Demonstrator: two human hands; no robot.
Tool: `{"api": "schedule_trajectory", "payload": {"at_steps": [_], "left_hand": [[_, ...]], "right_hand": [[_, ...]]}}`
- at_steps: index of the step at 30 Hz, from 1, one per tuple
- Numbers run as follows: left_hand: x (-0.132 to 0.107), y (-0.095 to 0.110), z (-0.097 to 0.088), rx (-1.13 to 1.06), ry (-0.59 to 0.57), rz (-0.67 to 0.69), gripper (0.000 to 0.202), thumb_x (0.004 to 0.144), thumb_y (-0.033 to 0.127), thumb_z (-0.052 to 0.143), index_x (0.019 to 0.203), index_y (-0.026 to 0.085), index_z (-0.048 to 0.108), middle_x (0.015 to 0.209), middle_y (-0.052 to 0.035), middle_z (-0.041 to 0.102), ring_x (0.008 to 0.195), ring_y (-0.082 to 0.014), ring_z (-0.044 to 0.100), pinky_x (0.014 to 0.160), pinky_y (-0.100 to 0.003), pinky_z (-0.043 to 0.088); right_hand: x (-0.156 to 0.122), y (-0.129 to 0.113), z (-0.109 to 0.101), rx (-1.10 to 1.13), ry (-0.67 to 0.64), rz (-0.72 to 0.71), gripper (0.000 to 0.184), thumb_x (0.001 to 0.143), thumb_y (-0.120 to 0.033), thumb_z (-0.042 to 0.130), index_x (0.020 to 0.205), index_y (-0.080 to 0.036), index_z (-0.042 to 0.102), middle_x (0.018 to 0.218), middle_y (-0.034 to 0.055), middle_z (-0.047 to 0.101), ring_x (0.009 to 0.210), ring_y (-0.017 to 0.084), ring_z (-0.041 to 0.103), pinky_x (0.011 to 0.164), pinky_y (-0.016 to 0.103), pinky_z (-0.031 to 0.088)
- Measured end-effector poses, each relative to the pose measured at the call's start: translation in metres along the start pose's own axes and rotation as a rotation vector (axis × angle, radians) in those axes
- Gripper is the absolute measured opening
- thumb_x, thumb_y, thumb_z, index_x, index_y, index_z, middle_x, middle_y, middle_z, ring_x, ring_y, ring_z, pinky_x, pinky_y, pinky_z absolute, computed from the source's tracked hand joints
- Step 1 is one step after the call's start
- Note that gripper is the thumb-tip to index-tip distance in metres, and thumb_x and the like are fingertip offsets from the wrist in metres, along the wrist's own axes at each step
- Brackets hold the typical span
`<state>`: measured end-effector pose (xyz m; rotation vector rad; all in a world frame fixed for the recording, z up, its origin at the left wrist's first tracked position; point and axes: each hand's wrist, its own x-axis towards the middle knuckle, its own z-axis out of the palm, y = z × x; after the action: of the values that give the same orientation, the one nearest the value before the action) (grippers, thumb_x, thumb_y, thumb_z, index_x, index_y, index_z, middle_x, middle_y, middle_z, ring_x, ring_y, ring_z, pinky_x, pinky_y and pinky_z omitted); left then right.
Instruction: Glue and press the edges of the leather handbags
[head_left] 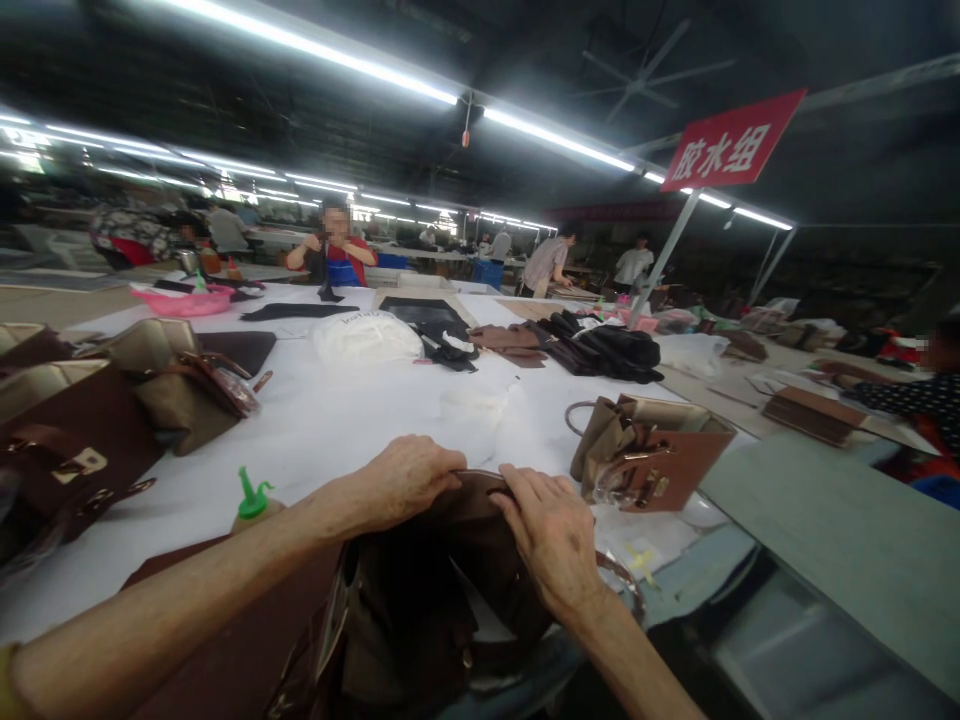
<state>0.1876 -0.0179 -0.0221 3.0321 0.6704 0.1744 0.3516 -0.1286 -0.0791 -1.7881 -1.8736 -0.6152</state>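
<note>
A dark brown handbag (420, 600) lies open in front of me, its mouth and lining facing up. My left hand (416, 475) pinches the far rim of the bag with closed fingers. Close to it on the right, my right hand (551, 530) grips the same rim, thumb on the near side and fingers over the far side. Part of a handle shows by my right wrist. Beyond my left forearm stands a glue bottle with a green nozzle (253, 492), its lower part hidden.
A brown handbag (660, 460) stands to the right, and several more bags (75, 430) crowd the left. Across the white table (360, 400) lie a white plastic bundle (367, 340), dark leather pieces (600, 345) and a pink basin (184, 300). Co-workers sit and stand beyond.
</note>
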Motion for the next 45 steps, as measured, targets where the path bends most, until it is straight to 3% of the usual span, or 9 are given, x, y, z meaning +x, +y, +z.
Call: {"api": "schedule_trajectory", "payload": {"at_steps": [3, 20, 28, 32, 35, 39, 45], "left_hand": [[0.0, 0.001, -0.001, 0.014, -0.006, 0.008, 0.018, 0.082, 0.024, 0.043, 0.078, 0.021, 0.06, 0.062, -0.0028, 0.062, 0.061, -0.0181, 0.058, 0.053, -0.024, 0.034], [0.001, 0.002, -0.005, -0.067, -0.029, -0.007, 0.017, 0.081, 0.025, 0.046, 0.072, 0.021, 0.061, 0.06, -0.0001, 0.06, 0.061, -0.0153, 0.056, 0.054, -0.022, 0.032], [0.0, 0.001, -0.002, -0.176, -0.021, 0.024, 0.017, 0.081, 0.022, 0.045, 0.077, 0.021, 0.061, 0.066, 0.0003, 0.063, 0.06, -0.0133, 0.054, 0.057, -0.021, 0.034], [0.0, 0.0, -0.001, -0.202, -0.026, -0.023, 0.013, 0.077, 0.029, 0.053, 0.086, 0.022, 0.059, 0.071, 0.0005, 0.063, 0.067, -0.0155, 0.056, 0.058, -0.022, 0.035], [-0.002, 0.0, -0.003, -0.21, -0.034, -0.09, 0.03, 0.067, 0.041, 0.064, 0.09, 0.022, 0.058, 0.073, 0.0004, 0.062, 0.069, -0.0174, 0.056, 0.054, -0.022, 0.033], [-0.006, -0.001, -0.004, -0.229, -0.013, -0.211, 0.025, 0.063, 0.032, 0.067, 0.085, 0.022, 0.061, 0.074, 0.0005, 0.064, 0.068, -0.0174, 0.056, 0.053, -0.022, 0.033], [-0.012, -0.006, -0.001, -0.375, 0.022, -0.219, 0.011, 0.069, 0.027, 0.059, 0.076, 0.021, 0.065, 0.067, 0.0015, 0.064, 0.065, -0.0141, 0.055, 0.057, -0.021, 0.036]], "right_hand": [[-0.001, 0.006, 0.001, 0.06, -0.009, 0.001, 0.027, 0.089, -0.034, 0.045, 0.102, -0.015, 0.059, 0.081, 0.0057, 0.065, 0.076, 0.017, 0.058, 0.07, 0.029, 0.034], [0.007, 0.008, -0.002, 0.115, -0.064, 0.127, 0.026, 0.09, -0.033, 0.044, 0.076, -0.022, 0.062, 0.068, -0.0009, 0.064, 0.067, 0.014, 0.056, 0.066, 0.025, 0.029], [0.029, -0.014, -0.009, 0.057, -0.198, -0.044, 0.015, 0.087, -0.022, 0.047, 0.077, -0.021, 0.058, 0.068, -0.0017, 0.063, 0.063, 0.013, 0.055, 0.06, 0.024, 0.03], [0.031, -0.014, -0.006, 0.081, -0.2, -0.039, 0.016, 0.087, -0.02, 0.047, 0.076, -0.023, 0.058, 0.068, -0.0037, 0.064, 0.06, 0.013, 0.053, 0.058, 0.024, 0.03], [0.029, -0.008, -0.003, 0.081, -0.188, -0.028, 0.019, 0.087, -0.023, 0.047, 0.072, -0.023, 0.058, 0.064, -0.004, 0.063, 0.057, 0.013, 0.051, 0.056, 0.025, 0.029], [0.027, 0.0, -0.002, 0.051, -0.171, -0.013, 0.021, 0.088, -0.027, 0.047, 0.071, -0.022, 0.059, 0.064, -0.0031, 0.064, 0.058, 0.014, 0.052, 0.056, 0.026, 0.028], [0.025, 0.004, -0.002, 0.03, -0.155, 0.014, 0.025, 0.089, -0.031, 0.043, 0.073, -0.023, 0.06, 0.064, -0.0022, 0.063, 0.06, 0.015, 0.054, 0.056, 0.026, 0.029]]}}
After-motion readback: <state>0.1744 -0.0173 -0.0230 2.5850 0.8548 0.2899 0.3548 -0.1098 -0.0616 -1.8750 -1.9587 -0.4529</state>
